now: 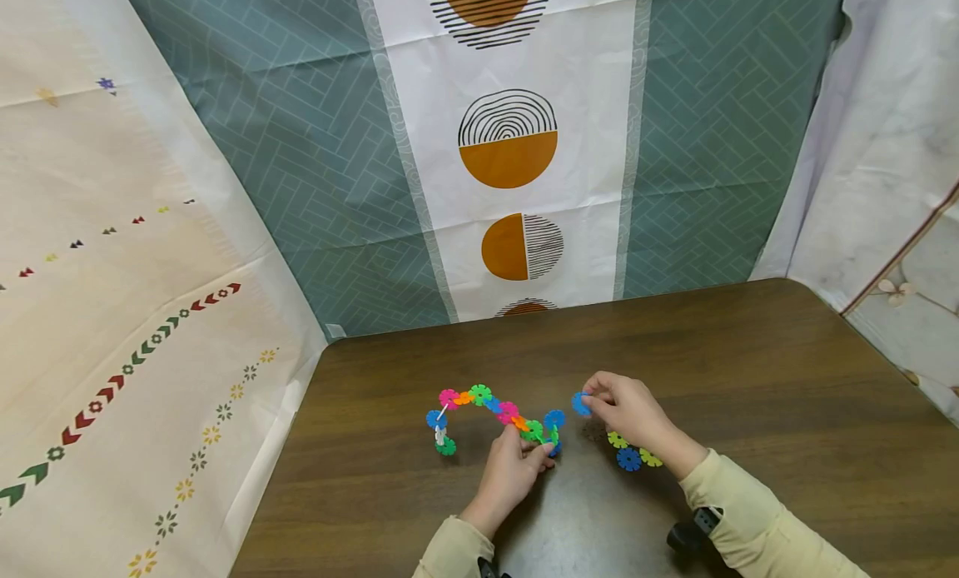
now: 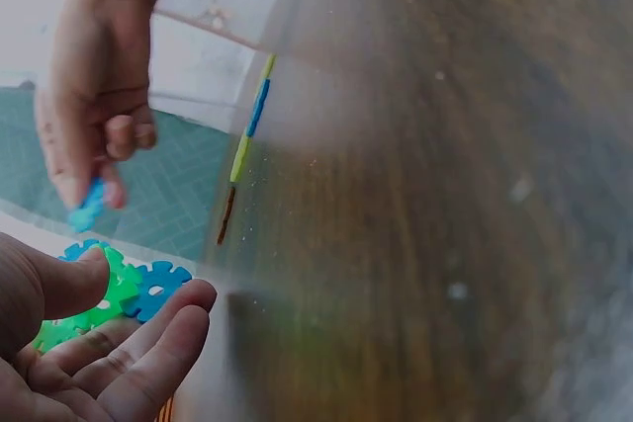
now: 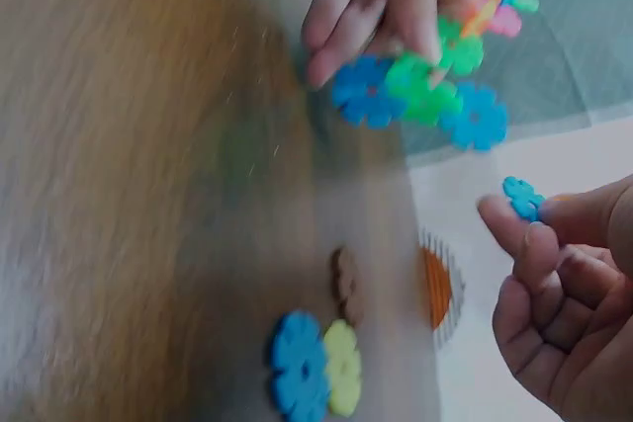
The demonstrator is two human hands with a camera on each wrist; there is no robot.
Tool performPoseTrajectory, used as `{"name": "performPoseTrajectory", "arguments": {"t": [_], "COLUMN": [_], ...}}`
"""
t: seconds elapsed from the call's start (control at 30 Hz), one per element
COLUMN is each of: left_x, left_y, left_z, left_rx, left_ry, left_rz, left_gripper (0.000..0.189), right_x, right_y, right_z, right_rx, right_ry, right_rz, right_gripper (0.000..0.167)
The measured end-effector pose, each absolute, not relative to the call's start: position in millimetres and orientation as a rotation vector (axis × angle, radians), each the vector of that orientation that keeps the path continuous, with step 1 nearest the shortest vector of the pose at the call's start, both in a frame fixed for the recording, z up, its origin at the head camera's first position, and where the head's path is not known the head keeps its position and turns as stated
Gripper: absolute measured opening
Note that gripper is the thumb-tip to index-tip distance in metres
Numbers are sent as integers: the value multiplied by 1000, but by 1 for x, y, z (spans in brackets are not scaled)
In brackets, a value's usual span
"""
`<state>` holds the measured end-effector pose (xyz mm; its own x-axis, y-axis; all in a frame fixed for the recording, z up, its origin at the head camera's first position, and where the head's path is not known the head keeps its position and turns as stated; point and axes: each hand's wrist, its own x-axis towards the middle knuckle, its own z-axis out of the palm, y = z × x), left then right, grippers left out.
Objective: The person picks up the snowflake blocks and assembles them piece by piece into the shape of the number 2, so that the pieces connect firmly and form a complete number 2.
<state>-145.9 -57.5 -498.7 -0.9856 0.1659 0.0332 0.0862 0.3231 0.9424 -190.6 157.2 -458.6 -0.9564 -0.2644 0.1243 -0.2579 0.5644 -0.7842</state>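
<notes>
A curved chain of interlocked flower-shaped plastic discs [image 1: 508, 411] in pink, orange, green, blue and white stretches across the table in the head view. My left hand [image 1: 509, 470] pinches its right end, with the thumb over a green disc [image 2: 121, 289] and the fingers beneath it. Two blue discs flank that green one, as the right wrist view shows. My right hand [image 1: 631, 410] holds a single blue flower disc [image 1: 580, 404] between thumb and fingertips. This disc is raised a short way to the right of the chain's end, apart from it.
Beneath my right hand, loose discs lie on the brown wooden table [image 1: 360, 495]: a blue disc [image 1: 628, 459], yellow discs [image 1: 651, 458] and a brown disc [image 3: 346, 286]. Patterned cloths [image 1: 300, 145] hang behind the table and at both sides.
</notes>
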Motion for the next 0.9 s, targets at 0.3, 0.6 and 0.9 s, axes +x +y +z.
{"name": "performPoseTrajectory", "arguments": {"t": [0.3,0.6,0.9], "left_x": [-144,-143,-144], "left_y": [-55,-54,-55], "left_z": [-497,-496,-496], "left_rx": [268,326,336], "left_ry": [2559,2650,2712], "left_rz": [1716,1620,1530], "left_gripper": [22,18,18], "right_x": [-185,-185,-186], "right_y": [141,136,132], "right_z": [-449,-448,-443], "right_rx": [-519,-575,-604], "right_ry": [2749,2829,2934], "right_rz": [-1447,-1333,-1192], "right_gripper": [13,14,12]}}
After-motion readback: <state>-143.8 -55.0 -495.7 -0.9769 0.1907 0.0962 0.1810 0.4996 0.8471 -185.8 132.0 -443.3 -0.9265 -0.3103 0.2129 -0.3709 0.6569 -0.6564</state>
